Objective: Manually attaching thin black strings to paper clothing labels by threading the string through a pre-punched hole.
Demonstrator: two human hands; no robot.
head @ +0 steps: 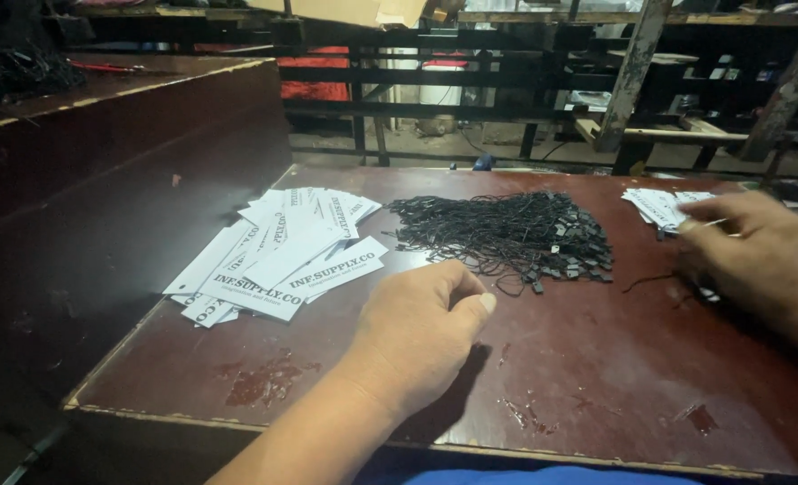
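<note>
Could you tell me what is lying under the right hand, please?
White tags poke out from beneath the right hand, and a black string trails beside it. Anything further beneath is covered.

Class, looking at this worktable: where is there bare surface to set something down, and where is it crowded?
Free: the near strip of the table between the left hand and right hand. Crowded: the far half, with white tags, black string pile and small tag stack.

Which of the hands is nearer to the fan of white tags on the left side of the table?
Left. The left hand rests just right of the white tags, apart from them. The right hand is across the table, beyond the pile of black strings.
</note>
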